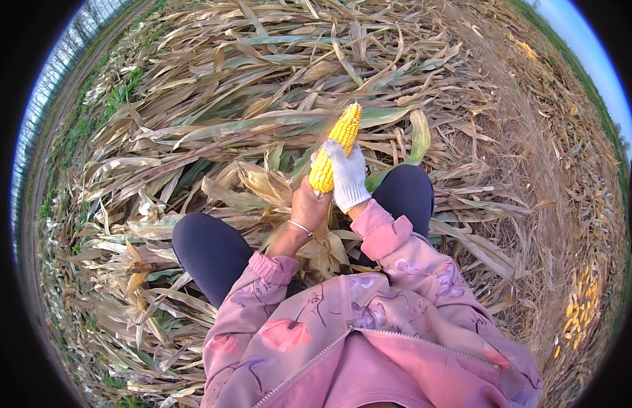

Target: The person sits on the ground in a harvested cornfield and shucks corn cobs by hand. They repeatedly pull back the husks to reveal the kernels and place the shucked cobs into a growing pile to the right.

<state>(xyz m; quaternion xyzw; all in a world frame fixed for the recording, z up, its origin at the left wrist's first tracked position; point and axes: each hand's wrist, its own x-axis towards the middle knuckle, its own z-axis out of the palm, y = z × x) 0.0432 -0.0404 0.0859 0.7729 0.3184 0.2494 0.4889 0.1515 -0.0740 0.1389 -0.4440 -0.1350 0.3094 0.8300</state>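
Between my two hands I hold a husked ear of yellow corn (346,124), tilted with its narrow tip up and slightly right. My left hand (311,205), bare and with a bracelet at the wrist, grips the thick lower end. My right hand (348,176) wears a white knitted glove and wraps the ear's middle from the right, its thumb across the kernels. Some fingers of both hands are hidden behind the ear. Peeled, dry husks (265,183) lie just left of the ear. More pale husk leaves (323,251) show below my hands, between my forearms.
Dry cornstalks and leaves (275,76) cover the ground ahead and on both sides. My bent knees (209,250) flank my hands. Several yellow ears (580,308) lie in a pile at far right, past a strip of straw-littered soil (543,183). Another small yellow heap (527,50) shows farther ahead.
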